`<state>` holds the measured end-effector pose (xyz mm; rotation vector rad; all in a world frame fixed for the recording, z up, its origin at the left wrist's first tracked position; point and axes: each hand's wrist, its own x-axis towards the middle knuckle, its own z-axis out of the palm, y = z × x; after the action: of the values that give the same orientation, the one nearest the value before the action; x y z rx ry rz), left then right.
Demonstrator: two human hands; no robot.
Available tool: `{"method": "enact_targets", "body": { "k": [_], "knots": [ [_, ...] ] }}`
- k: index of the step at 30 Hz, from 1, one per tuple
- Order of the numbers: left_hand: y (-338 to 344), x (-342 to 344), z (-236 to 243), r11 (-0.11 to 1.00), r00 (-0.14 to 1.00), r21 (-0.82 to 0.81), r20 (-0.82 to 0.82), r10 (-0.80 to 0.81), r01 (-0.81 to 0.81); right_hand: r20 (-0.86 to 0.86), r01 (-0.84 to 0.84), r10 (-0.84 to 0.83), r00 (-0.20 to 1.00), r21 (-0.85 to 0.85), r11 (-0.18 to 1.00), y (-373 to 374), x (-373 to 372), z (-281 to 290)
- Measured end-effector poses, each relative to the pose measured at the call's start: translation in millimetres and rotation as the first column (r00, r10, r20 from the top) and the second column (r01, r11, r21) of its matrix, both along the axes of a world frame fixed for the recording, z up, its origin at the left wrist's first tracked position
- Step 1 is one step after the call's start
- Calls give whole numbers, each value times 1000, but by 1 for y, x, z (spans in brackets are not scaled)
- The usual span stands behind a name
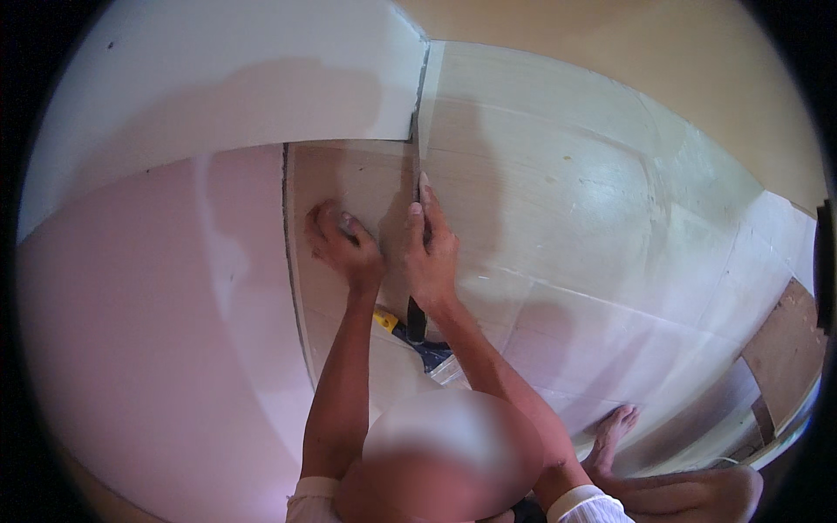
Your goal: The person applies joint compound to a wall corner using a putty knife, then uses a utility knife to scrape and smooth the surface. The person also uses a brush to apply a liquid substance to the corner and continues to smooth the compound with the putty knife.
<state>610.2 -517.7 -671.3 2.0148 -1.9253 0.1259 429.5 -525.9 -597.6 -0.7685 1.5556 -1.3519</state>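
Observation:
My right hand (432, 261) is closed round a long, narrow tool (417, 321). Its black handle end sticks out below my palm, and its thin dark blade runs forward along the joint by the corner of the white panel (261, 87). My index finger lies stretched along the tool. To the left, my left hand (344, 244) hovers over or rests on the brownish strip of floor (349, 166), fingers loosely bent and apart; nothing shows in it. Between my forearms lies a flat brush-like tool (405, 336) with a yellow-tipped dark handle and pale wide end, partly hidden by my right arm.
A pinkish-white panel (157, 331) borders the left, with a dark gap along its edge. Pale, wood-grained floor (567, 218) spreads to the right, up to a beige wall (628, 44). A bare foot (617, 424) stands at the lower right. Brown boards (789, 340) lie at the far right.

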Motion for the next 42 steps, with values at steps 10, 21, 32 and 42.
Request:
{"method": "enact_targets", "body": {
  "k": [10, 21, 32, 42],
  "knots": [
    [-1, 32, -19, 994, 998, 93, 5, -63, 63, 34, -44, 40, 999, 115, 992, -15, -7, 27],
    [-2, 6, -9, 998, 998, 18, 17, -62, 62, 11, -76, 75, 997, 133, 988, -46, -27, 29],
    [0, 0, -6, 998, 998, 24, -12, -57, 57, -32, -49, 53, 998, 122, 991, -100, -43, 38],
    [-4, 1, -1, 997, 998, 36, -22, -62, 63, -211, 8, 22, 977, 142, 990, -46, -87, 47]
  ]
}}
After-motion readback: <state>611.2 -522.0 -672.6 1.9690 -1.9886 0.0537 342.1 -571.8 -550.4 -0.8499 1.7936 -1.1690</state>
